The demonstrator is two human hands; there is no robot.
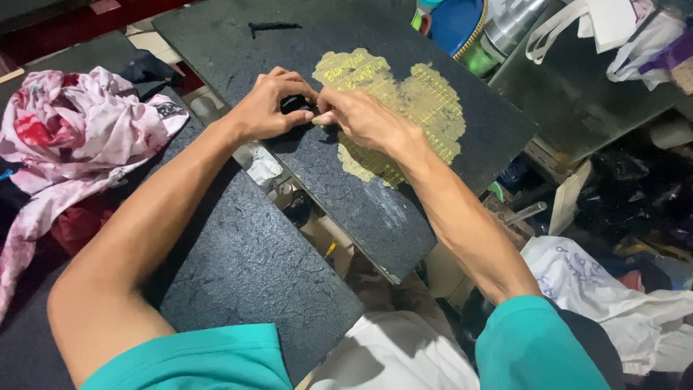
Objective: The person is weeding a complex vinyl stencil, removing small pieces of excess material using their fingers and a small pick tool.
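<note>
My left hand [266, 107] and my right hand [359, 115] meet over a dark flat board [238, 43]. Between the fingers of both hands sits a small black object [293, 103], too small to tell what it is. The board has a worn yellow patch [426, 101] with a grid showing through, just right of my hands. My right hand's fingertips pinch at the black object's right edge, while my left hand curls over it from the left.
A second dark board [253, 267] lies near me on the left. A crumpled pink and white cloth [79, 123] lies far left. White cloth [613, 296] lies lower right. A blue container [456, 22] and bags stand at the back right. A small black scrap [271, 27] lies on the far board.
</note>
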